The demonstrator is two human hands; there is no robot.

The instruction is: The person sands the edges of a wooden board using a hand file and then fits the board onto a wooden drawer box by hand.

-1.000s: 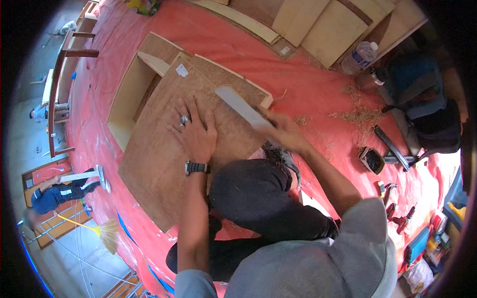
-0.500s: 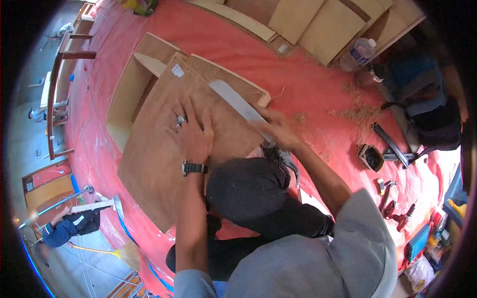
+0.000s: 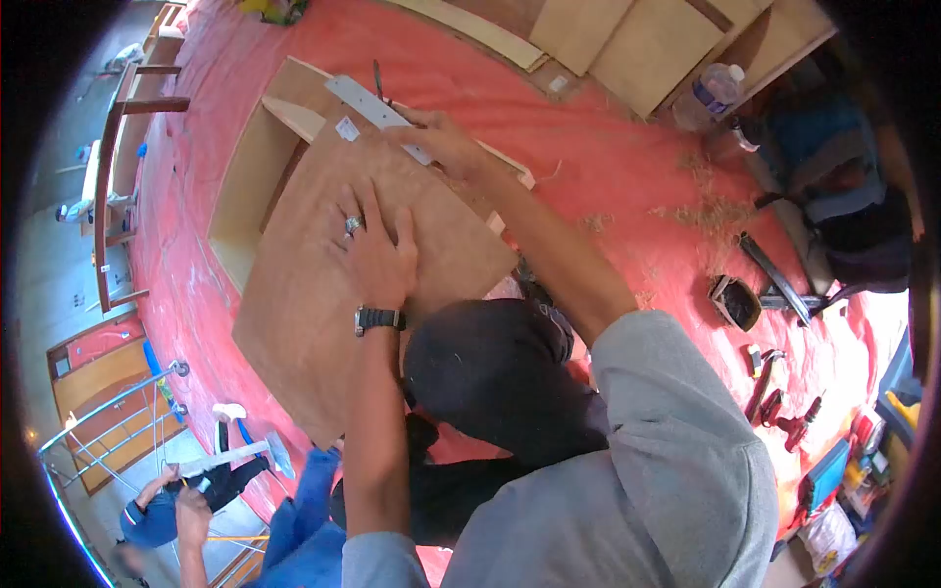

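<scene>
My left hand (image 3: 377, 250), with a ring and a black watch at the wrist, lies flat with fingers spread on a brown wooden panel (image 3: 314, 323). The panel slopes across my lap and rests against an open wooden box (image 3: 240, 211). My right hand (image 3: 441, 147) is wrapped round a long, flat, silver metal tool (image 3: 365, 102) with small holes along it. This tool lies along the panel's far right edge, near a white label (image 3: 346, 128). My fingers hide its near end, so its exact kind cannot be told.
Red sheeting (image 3: 510, 108) covers the floor, with wood shavings (image 3: 720, 211) at the right. A plastic bottle (image 3: 708, 96), a small dark container (image 3: 735, 302), a hammer (image 3: 765, 387) and a drill (image 3: 802, 423) lie right. Other people, one in dark clothes (image 3: 152, 519), are at lower left.
My right hand has pushed the metal tool forward and left along the panel's edge, toward the far corner. My left hand stays in place. A person in blue has appeared at lower left.
</scene>
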